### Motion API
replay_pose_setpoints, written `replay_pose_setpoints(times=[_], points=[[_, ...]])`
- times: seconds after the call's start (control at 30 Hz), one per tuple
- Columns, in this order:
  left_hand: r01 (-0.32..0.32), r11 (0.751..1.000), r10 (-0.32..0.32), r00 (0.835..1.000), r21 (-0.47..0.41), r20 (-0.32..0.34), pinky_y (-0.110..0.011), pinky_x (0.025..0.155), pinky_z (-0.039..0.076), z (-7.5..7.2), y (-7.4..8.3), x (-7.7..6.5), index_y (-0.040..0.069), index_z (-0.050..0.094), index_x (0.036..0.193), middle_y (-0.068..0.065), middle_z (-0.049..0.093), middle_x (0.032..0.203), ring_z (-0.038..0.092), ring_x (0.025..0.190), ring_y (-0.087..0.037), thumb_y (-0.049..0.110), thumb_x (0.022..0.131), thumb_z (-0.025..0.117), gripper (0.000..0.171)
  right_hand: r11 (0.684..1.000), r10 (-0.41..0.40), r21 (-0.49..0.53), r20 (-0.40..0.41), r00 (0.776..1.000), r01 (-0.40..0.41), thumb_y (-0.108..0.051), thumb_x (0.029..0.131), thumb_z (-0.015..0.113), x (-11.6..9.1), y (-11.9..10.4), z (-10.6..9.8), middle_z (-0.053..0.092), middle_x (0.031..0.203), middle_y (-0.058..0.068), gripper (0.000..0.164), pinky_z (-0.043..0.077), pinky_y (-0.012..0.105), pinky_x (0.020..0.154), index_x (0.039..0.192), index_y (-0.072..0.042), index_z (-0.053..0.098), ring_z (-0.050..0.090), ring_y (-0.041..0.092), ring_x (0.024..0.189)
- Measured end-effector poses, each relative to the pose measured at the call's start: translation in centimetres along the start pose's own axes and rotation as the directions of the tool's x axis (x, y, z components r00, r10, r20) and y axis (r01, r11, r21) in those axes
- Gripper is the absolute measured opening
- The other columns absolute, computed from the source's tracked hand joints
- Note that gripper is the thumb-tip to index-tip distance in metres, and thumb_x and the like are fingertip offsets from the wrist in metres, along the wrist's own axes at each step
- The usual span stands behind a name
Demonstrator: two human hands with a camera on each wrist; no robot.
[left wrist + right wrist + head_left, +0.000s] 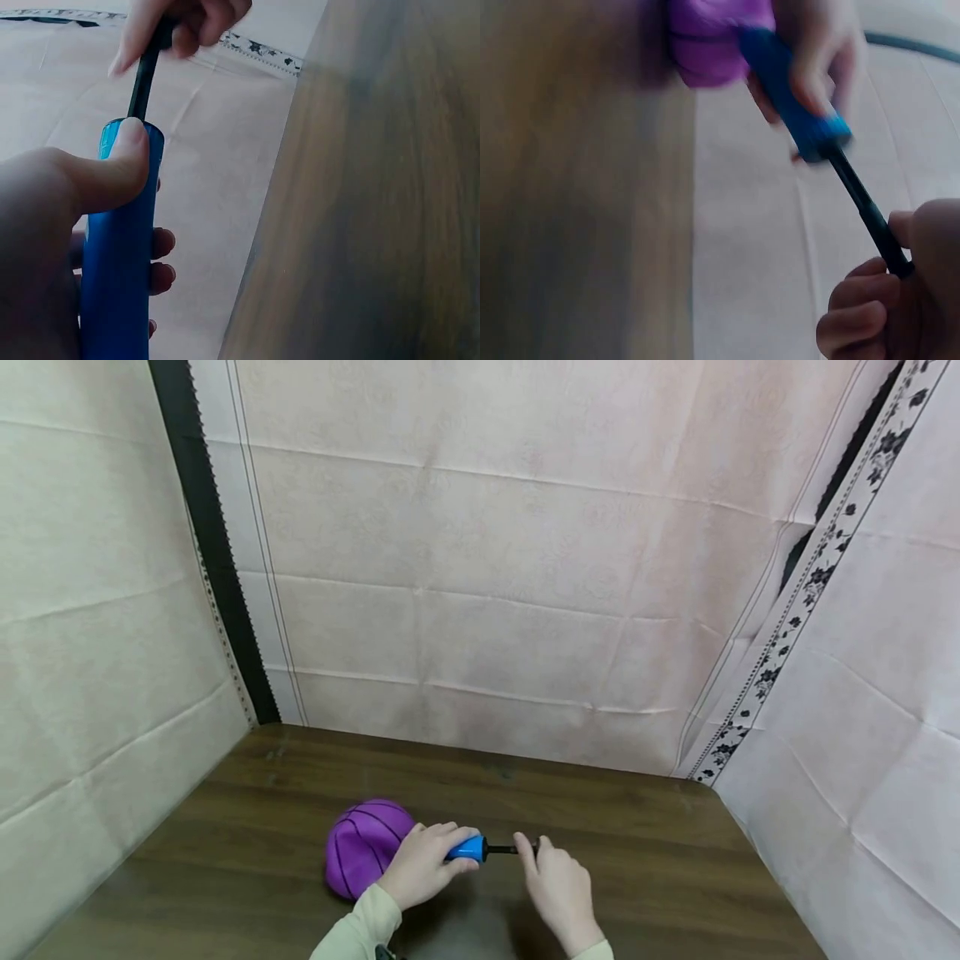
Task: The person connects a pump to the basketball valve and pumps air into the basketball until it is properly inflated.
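My left hand (422,867) grips the blue barrel of a hand-held ball pump (471,848), thumb laid along it near the end where the rod comes out. With curled fingers my right hand (558,889) holds the handle end of the black pump rod (861,201), which is drawn partly out of the barrel. A purple ball (363,852) with black seam lines sits at the far end of the pump, just left of my left hand. Its surface looks dented and creased. The joint between pump and ball is hidden behind the left hand.
Under the hands lies a brown wood-grain table (247,860). Pale creased cloth (480,568) hangs behind it, with more cloth walls on the left and right. A floral border strip (795,618) runs down the right corner, a black strip (217,543) down the left.
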State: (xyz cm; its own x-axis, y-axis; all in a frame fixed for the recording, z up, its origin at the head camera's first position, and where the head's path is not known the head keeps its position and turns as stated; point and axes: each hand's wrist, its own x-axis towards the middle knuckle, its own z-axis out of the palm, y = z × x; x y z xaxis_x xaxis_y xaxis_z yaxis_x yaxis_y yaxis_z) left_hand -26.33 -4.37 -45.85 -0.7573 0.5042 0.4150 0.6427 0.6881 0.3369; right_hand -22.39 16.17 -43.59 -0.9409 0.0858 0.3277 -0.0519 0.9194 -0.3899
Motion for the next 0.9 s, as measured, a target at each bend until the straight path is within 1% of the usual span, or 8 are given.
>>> replay_pose_setpoints(times=[0.17, 0.4, 0.5, 0.6, 0.67, 0.73, 0.77, 0.9], points=[[-0.016, 1.000, 0.016, 1.000, -0.013, 0.017, -0.032, 0.076, 0.040, 0.5, 1.0, 0.1, 0.022, 0.064, 0.122, 0.005, 0.068, 0.105, 0.063, 0.095, -0.013, 0.040, 0.089, 0.064, 0.037, 1.000, -0.011, -0.026, -0.006, 1.000, 0.010, -0.047, 0.099, 0.046, -1.0, -1.8, 1.6, 0.056, 0.056, 0.007, 0.052, 0.039, 0.033, 0.042, 0.082, 0.000, 0.063, 0.054, 0.019, 0.046], [-0.030, 0.999, 0.030, 0.999, 0.012, 0.014, -0.032, 0.077, 0.040, 0.5, 1.1, -0.1, 0.024, 0.064, 0.122, 0.006, 0.067, 0.105, 0.063, 0.095, -0.013, 0.042, 0.089, 0.063, 0.037, 0.999, -0.023, 0.037, 0.047, 0.999, 0.022, -0.046, 0.101, 0.043, -1.2, -1.9, 2.2, 0.047, 0.053, 0.002, 0.049, 0.034, 0.029, 0.041, 0.075, -0.006, 0.057, 0.044, 0.013, 0.044], [-0.027, 1.000, 0.027, 0.999, 0.002, 0.024, -0.035, 0.078, 0.042, 0.3, 0.8, 0.0, 0.025, 0.063, 0.123, 0.006, 0.068, 0.107, 0.063, 0.096, -0.012, 0.045, 0.090, 0.061, 0.039, 0.996, -0.055, 0.067, 0.066, 0.996, 0.050, -0.049, 0.100, 0.043, -0.9, -1.3, 1.8, 0.042, 0.053, -0.003, 0.049, 0.030, 0.026, 0.042, 0.070, -0.012, 0.053, 0.039, 0.010, 0.044], [-0.014, 1.000, 0.015, 0.999, -0.008, 0.029, -0.037, 0.079, 0.044, 0.1, 0.4, 0.1, 0.027, 0.062, 0.125, 0.005, 0.068, 0.109, 0.063, 0.098, -0.013, 0.048, 0.091, 0.059, 0.040, 0.994, -0.056, 0.096, 0.082, 0.995, 0.048, -0.053, 0.099, 0.044, -0.3, -0.7, 1.1, 0.038, 0.051, -0.005, 0.050, 0.029, 0.026, 0.042, 0.064, -0.017, 0.047, 0.036, 0.010, 0.044], [0.000, 1.000, 0.001, 1.000, -0.005, 0.026, -0.037, 0.078, 0.044, -0.2, 0.0, 0.0, 0.027, 0.062, 0.126, 0.005, 0.069, 0.109, 0.063, 0.098, -0.013, 0.048, 0.091, 0.059, 0.040, 0.994, -0.036, 0.102, 0.067, 0.997, 0.029, -0.055, 0.098, 0.044, 0.1, -0.1, 0.5, 0.041, 0.051, -0.004, 0.052, 0.031, 0.027, 0.044, 0.063, -0.017, 0.047, 0.041, 0.010, 0.046], [0.027, 1.000, -0.027, 0.999, 0.004, 0.018, -0.038, 0.079, 0.044, -0.4, -0.4, -0.1, 0.028, 0.061, 0.126, 0.006, 0.069, 0.110, 0.063, 0.099, -0.012, 0.046, 0.092, 0.059, 0.039, 0.995, -0.007, 0.101, 0.019, 1.000, 0.005, -0.053, 0.098, 0.046, 0.5, 0.7, -0.3, 0.052, 0.055, 0.000, 0.050, 0.036, 0.032, 0.046, 0.064, -0.016, 0.052, 0.052, 0.015, 0.051], [0.042, 0.999, -0.042, 0.999, 0.007, 0.013, -0.038, 0.080, 0.044, -0.6, -0.6, -0.1, 0.028, 0.061, 0.126, 0.006, 0.069, 0.110, 0.063, 0.099, -0.012, 0.046, 0.092, 0.060, 0.039, 0.995, 0.014, 0.097, 0.001, 1.000, -0.014, -0.053, 0.098, 0.046, 0.7, 1.1, -0.7, 0.053, 0.056, 0.001, 0.050, 0.036, 0.033, 0.048, 0.065, -0.016, 0.052, 0.054, 0.017, 0.053], [0.065, 0.998, -0.065, 0.998, 0.004, 0.016, -0.038, 0.081, 0.045, -1.0, -1.0, -0.1, 0.029, 0.061, 0.127, 0.007, 0.068, 0.111, 0.062, 0.100, -0.011, 0.048, 0.093, 0.057, 0.039, 0.991, 0.071, 0.116, -0.017, 0.997, -0.068, -0.052, 0.097, 0.048, 1.3, 2.7, -2.2, 0.050, 0.056, 0.001, 0.051, 0.031, 0.032, 0.047, 0.064, -0.014, 0.049, 0.049, 0.017, 0.052]])
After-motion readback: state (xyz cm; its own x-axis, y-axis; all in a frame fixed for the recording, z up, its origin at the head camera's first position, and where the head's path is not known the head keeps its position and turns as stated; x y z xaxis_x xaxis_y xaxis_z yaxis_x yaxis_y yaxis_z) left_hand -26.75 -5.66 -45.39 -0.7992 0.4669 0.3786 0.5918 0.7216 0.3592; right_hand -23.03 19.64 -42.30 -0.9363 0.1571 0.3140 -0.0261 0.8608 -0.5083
